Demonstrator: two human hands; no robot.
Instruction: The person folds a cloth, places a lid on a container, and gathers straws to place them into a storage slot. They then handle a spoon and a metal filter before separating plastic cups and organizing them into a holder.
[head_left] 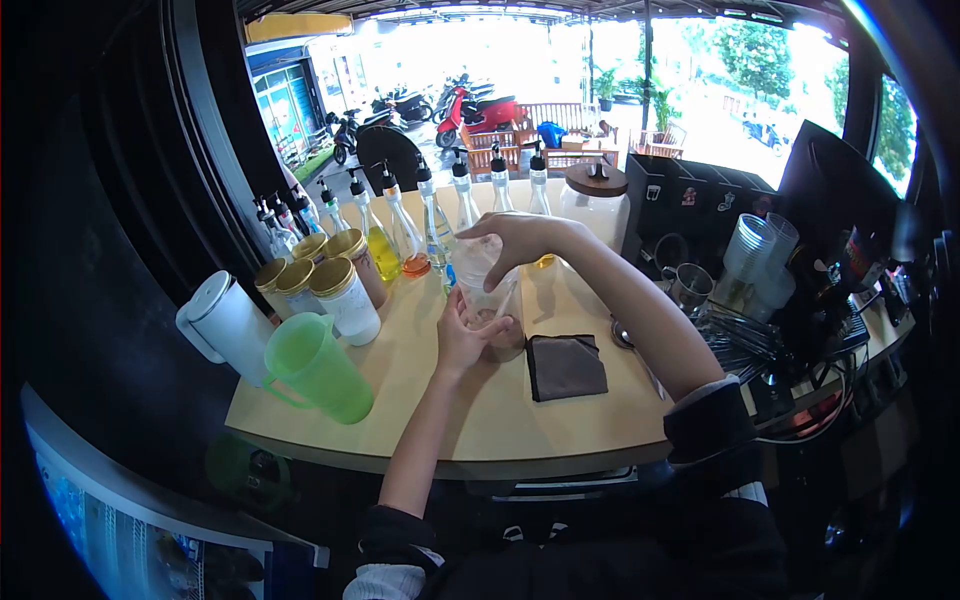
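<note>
Over the wooden counter, a clear cup [487,302] is between my two hands. My left hand [466,338] is wrapped around its lower part, thumb toward the right. From above, my right hand [528,242] curves over the cup's upper part, with fingers and thumb on either side of the rim. A see-through container [512,340] with something brownish at its base stands just behind the left hand; its outline partly merges with the cup. To the right of it a folded dark cloth [567,367] lies flat on the counter.
Pump bottles [408,235] line the counter's back edge. Gold-lidded jars [345,300], a green pitcher [320,370] and a white pitcher [225,318] stand left. At right are a wood-lidded jar [592,205], stacked cups [748,250], a spoon [622,336] and wrapped straws [740,340].
</note>
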